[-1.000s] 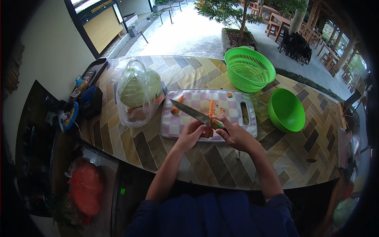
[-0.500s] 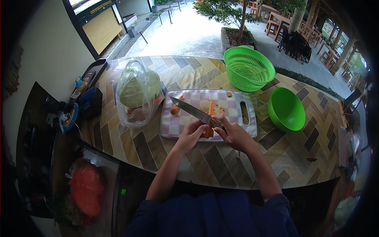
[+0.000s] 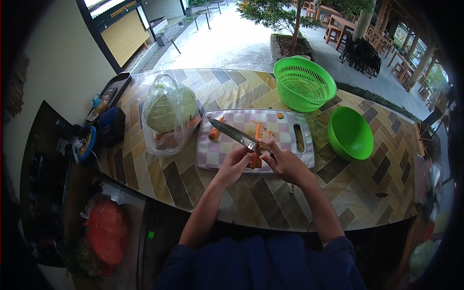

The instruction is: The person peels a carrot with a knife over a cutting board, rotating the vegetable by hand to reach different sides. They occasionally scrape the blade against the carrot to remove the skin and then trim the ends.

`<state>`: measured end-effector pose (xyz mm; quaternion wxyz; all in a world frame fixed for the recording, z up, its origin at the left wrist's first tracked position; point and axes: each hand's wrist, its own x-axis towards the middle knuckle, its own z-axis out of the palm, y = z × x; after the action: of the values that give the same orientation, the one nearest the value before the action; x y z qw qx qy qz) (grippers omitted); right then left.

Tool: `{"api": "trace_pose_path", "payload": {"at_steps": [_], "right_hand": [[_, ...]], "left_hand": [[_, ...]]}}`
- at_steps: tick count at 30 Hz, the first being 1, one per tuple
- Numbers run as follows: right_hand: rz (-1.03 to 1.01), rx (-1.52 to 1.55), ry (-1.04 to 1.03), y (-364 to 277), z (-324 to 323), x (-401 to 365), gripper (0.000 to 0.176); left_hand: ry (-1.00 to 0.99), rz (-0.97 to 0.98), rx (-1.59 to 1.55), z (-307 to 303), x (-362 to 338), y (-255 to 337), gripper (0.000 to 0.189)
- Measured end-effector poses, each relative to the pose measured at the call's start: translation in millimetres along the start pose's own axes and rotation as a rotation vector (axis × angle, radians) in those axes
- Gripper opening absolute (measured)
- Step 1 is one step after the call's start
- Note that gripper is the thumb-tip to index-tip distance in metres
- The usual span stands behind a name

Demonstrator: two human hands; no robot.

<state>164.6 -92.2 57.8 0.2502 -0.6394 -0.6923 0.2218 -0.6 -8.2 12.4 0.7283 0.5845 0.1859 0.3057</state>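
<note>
My right hand is closed around the handle of a kitchen knife, whose blade points up and to the left. In my left hand is a carrot, gripped near the cutting board's front edge, close to the base of the blade. The fingers partly hide the carrot. Beneath both hands lies a pink-and-white checked cutting board. A thin carrot strip and small orange scraps rest on it, with more carrot pieces at its left side and a small carrot end toward the back.
Left of the board stands a clear plastic bag holding a cabbage. A green colander sits behind the board, and a green bowl to its right. Down at the lower left is a red plastic bag.
The hands, knife and carrot stay in nearly the same place. The knife blade has tilted slightly, and its face looks brighter now.
</note>
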Motion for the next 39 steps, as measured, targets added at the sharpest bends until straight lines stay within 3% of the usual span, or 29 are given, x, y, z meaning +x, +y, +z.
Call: {"api": "trace_pose_path", "payload": {"at_steps": [8, 11, 15, 18, 22, 23, 29, 39], "right_hand": [[-0.056, -0.109, 0.117, 8.9, 13.5, 3.8, 0.041], [-0.062, 0.027, 0.157, 13.7, 13.5, 8.0, 0.037], [0.041, 0.516, 0.168, 13.6, 1.8, 9.1, 0.034], [0.104, 0.586, 0.094, 11.0, -6.7, 5.4, 0.038], [-0.062, 0.326, 0.003, 0.8, -12.3, -0.1, 0.043], [0.001, 0.299, -0.086, -2.7, -15.0, -0.3, 0.043], [0.022, 0.215, -0.162, -9.7, -18.3, -1.5, 0.042], [-0.029, 0.232, -0.151, -7.9, -19.4, -2.3, 0.041]], "left_hand": [[-0.021, -0.007, -0.004, -4.4, 1.5, -6.7, 0.023], [0.008, -0.062, -0.095, -1.7, 1.4, -6.3, 0.032], [-0.008, -0.118, -0.154, -2.2, 2.1, 1.0, 0.041], [0.024, -0.118, -0.164, -4.0, 3.0, 0.7, 0.043], [0.077, -0.142, -0.161, -1.4, 1.3, 3.0, 0.037], [0.095, -0.147, -0.161, -1.1, 0.8, 3.0, 0.034], [0.048, -0.104, -0.149, -2.6, -0.3, 1.0, 0.021], [0.027, -0.102, -0.131, -3.2, 0.1, -0.1, 0.023]]}}
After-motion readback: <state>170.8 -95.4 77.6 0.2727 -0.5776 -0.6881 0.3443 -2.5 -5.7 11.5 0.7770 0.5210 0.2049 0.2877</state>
